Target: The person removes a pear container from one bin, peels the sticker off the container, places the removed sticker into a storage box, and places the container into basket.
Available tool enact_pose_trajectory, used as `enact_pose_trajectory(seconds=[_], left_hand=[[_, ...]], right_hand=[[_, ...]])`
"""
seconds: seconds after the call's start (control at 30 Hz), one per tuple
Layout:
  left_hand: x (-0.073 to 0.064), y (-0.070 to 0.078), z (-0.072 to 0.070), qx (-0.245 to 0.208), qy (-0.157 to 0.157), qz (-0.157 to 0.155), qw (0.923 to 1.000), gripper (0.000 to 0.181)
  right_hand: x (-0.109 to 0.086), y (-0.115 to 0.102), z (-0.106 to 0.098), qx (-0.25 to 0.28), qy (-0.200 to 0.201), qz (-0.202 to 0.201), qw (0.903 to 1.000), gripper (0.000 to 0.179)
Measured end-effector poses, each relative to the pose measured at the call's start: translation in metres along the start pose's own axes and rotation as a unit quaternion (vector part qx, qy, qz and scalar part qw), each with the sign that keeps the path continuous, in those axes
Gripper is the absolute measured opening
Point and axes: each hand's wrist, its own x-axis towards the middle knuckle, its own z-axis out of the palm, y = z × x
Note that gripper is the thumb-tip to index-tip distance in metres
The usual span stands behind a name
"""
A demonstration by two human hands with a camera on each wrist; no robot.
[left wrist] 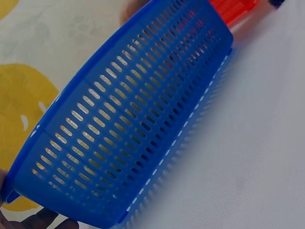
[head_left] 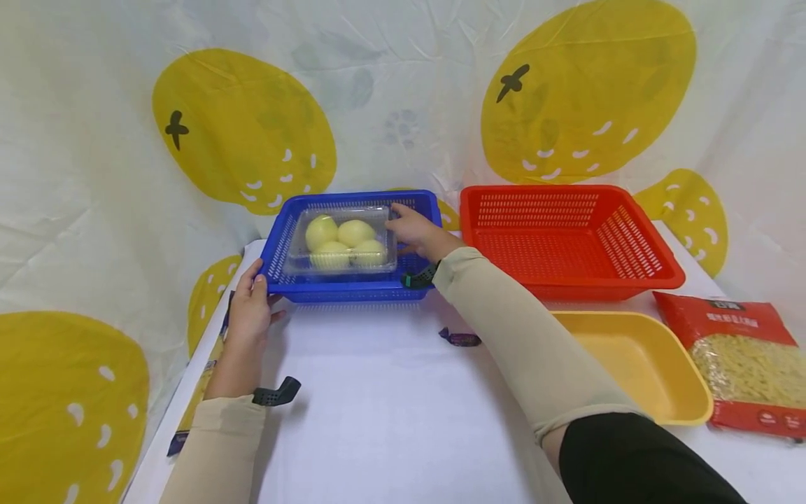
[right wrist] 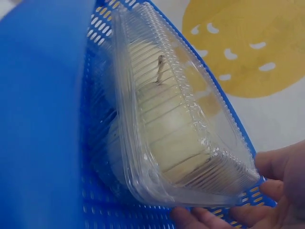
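Observation:
A clear plastic box [head_left: 299,264] holds several pale yellow pears [head_left: 330,255] inside a blue basket [head_left: 352,288]. The right hand [head_left: 418,232] grips the box's right end; in the right wrist view its thumb is above the edge and its fingers lie below. At the basket's left front corner, the left hand [head_left: 250,308] holds the rim. The left wrist view shows only fingertips of that hand, under the basket's corner [left wrist: 62,207]. There, the slotted side wall hides most of the box.
A red basket [head_left: 529,255] stands right of the blue one, with a yellow tub [head_left: 636,357] in front and a red bag of pasta [head_left: 743,357] beside it. A purple-wrapped candy [head_left: 461,339] lies mid-table. Another packet [head_left: 192,406] is partly behind the left arm.

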Motion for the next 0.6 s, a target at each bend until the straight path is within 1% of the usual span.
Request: enact_pose_trajectory(seconds=[0.23,0.4,0.5,0.6], left_hand=[[0.001,0.001,-0.001,0.004,-0.001,-0.003,1.0000,0.050],[0.001,0.002,0.000,-0.005,-0.002,-0.006,1.0000,0.050],[0.001,0.002,0.000,-0.011,-0.001,-0.010,0.9999,0.050],[0.000,0.005,0.001,-0.008,0.000,-0.012,0.9999,0.051]], right_hand=[[-0.011,-0.006,0.000,-0.009,0.033,-0.016,0.9993,0.065],[-0.020,-0.011,0.002,0.003,0.061,-0.046,0.9971,0.064],[-0.027,-0.014,0.003,0.000,0.070,-0.061,0.9957,0.063],[-0.037,-0.018,0.004,-0.015,0.073,-0.074,0.9945,0.062]])
